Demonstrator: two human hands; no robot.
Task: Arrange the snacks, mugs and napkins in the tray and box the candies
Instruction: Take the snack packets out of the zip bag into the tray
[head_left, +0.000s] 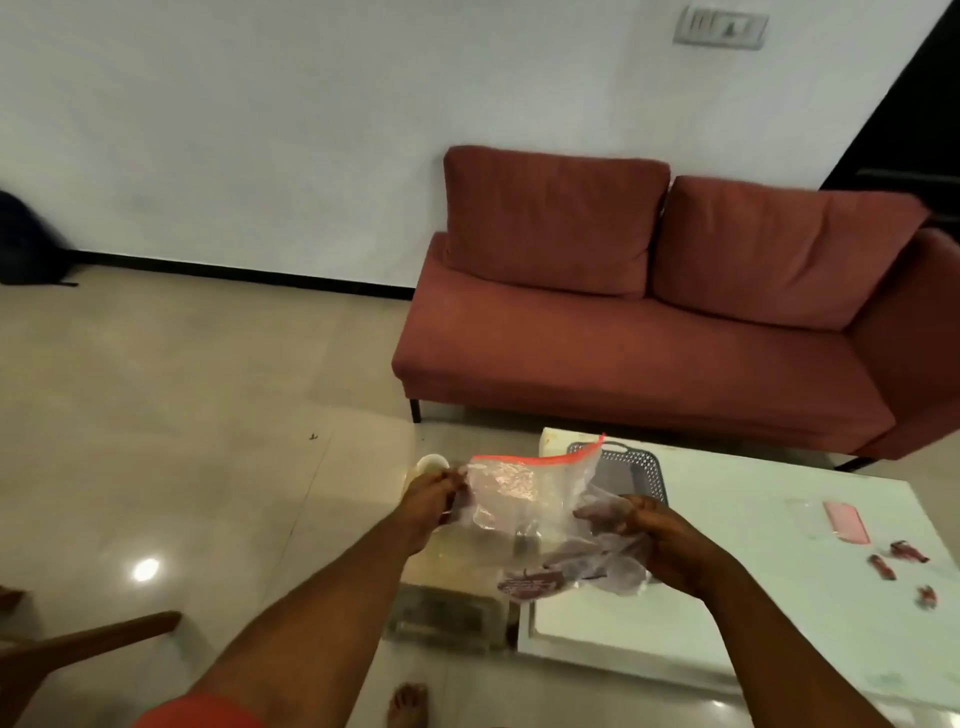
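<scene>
I hold a clear plastic zip bag (524, 499) with a pink seal strip over the left end of the white table (769, 587). My left hand (434, 501) pinches the bag's left edge. My right hand (657, 535) grips its crumpled right side. Dark red wrapped snacks (530, 587) lie at the bag's bottom. A grey perforated tray (636, 467) sits on the table behind the bag. Three dark red candies (904, 561) and a pink box (847, 522) lie on the table at right. A white cup (432, 462) shows behind my left hand.
A red sofa (649, 322) stands beyond the table. Shiny beige floor spreads to the left. A wooden chair part (78, 649) juts in at lower left. My bare foot (408, 704) shows near the bottom edge, beside the table's corner.
</scene>
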